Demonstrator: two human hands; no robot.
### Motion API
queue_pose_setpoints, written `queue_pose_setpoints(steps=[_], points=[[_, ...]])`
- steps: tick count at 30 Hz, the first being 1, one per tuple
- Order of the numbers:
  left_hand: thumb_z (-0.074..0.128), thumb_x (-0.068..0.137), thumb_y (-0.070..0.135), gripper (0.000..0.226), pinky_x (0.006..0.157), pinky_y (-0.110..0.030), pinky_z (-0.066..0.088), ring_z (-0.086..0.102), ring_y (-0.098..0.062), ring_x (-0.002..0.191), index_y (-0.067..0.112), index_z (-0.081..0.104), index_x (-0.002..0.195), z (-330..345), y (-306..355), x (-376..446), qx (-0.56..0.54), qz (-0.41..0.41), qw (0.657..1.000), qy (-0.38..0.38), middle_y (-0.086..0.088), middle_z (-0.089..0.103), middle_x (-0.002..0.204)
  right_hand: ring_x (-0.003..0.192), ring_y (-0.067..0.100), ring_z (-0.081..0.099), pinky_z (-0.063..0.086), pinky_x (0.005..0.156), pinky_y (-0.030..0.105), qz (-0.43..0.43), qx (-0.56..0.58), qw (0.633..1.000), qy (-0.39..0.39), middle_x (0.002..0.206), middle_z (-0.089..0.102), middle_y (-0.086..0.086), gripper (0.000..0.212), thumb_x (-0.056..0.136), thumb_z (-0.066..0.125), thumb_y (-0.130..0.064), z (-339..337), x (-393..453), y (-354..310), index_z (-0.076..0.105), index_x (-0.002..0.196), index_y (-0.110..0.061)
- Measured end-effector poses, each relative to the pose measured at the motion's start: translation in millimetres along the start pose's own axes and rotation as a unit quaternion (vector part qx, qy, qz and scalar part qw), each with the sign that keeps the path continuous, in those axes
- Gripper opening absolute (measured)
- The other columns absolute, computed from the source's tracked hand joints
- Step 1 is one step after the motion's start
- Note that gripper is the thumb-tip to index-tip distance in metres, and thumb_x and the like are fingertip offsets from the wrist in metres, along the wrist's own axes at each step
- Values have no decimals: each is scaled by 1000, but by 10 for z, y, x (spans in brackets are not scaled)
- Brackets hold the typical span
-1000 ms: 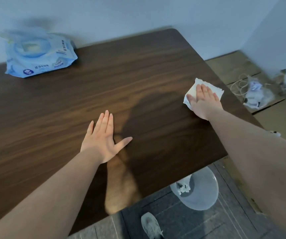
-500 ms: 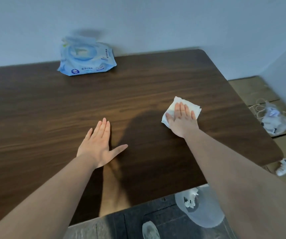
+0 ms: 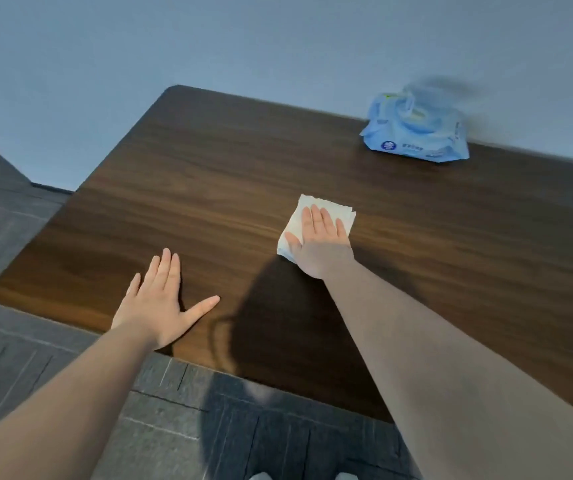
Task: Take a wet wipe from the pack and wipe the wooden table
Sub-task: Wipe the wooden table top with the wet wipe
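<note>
Pressing a folded white wet wipe [image 3: 316,216] flat on the wooden table [image 3: 209,188], right hand [image 3: 319,244] fingers together; left hand [image 3: 160,306] splayed flat; blue pack [image 3: 416,136] far right, its contents unseen.

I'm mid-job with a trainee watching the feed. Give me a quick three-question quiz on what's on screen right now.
1. True or false: the right hand is pressing the white wet wipe flat against the wooden table.
2. Which describes the left hand? A) lifting the pack B) lying flat and empty on the table, near its front edge C) pinching a second wipe
3. Fill in: the blue wipe pack lies at the table's far edge, next to the ____.

Key:
1. True. The palm and fingers lie flat on the wipe, with no closed grip.
2. B.
3. wall.
</note>
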State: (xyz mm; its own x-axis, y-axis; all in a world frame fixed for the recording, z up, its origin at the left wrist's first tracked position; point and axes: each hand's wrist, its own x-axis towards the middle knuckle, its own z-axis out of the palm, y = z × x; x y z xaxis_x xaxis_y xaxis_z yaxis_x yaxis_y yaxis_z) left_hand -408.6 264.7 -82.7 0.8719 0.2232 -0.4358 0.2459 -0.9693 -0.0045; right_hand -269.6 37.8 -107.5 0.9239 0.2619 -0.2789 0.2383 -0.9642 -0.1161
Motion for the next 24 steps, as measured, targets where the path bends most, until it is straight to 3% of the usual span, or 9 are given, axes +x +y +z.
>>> queue_pose_setpoints(steps=[8,12,17,21,24], points=[[12,64,89,113,118,-42,-5,-15,-15,145,20,-14,150,142,-168,86,-70,7,997,38,4,-16,160,148,18,-6,-4,119,41,-130,-20,991,-20,162,-5,0,68,98,11,-54,96,358,-1487,-2,153,-15],[-9,49,90,122,118,-43,-3,-12,-17,146,20,-19,149,159,-172,88,-68,15,996,57,3,-16,160,148,18,-7,-5,119,42,-164,-6,986,-28,162,-6,1,68,98,13,-53,119,449,-1898,-2,152,-14],[-13,48,89,122,117,-43,-5,-14,-19,146,20,-21,148,198,-192,104,-58,12,997,57,1,-19,159,148,19,-8,-5,119,42,-183,-13,982,-35,162,-7,1,68,98,13,-54,102,500,-1964,-4,152,-16],[4,59,90,117,119,-43,-2,-11,-18,147,19,-14,150,179,-176,79,-73,14,995,63,1,-10,161,148,18,-7,-4,119,40,-194,-12,980,-31,162,-7,1,68,98,13,-55,104,416,-1820,-3,152,-16],[12,65,89,115,118,-42,-3,-15,-16,146,16,-13,150,148,-166,62,-57,6,998,33,-1,-15,160,148,17,-7,-4,119,39,-182,-14,983,-24,162,-6,0,68,98,13,-55,126,251,-1519,-2,152,-17]])
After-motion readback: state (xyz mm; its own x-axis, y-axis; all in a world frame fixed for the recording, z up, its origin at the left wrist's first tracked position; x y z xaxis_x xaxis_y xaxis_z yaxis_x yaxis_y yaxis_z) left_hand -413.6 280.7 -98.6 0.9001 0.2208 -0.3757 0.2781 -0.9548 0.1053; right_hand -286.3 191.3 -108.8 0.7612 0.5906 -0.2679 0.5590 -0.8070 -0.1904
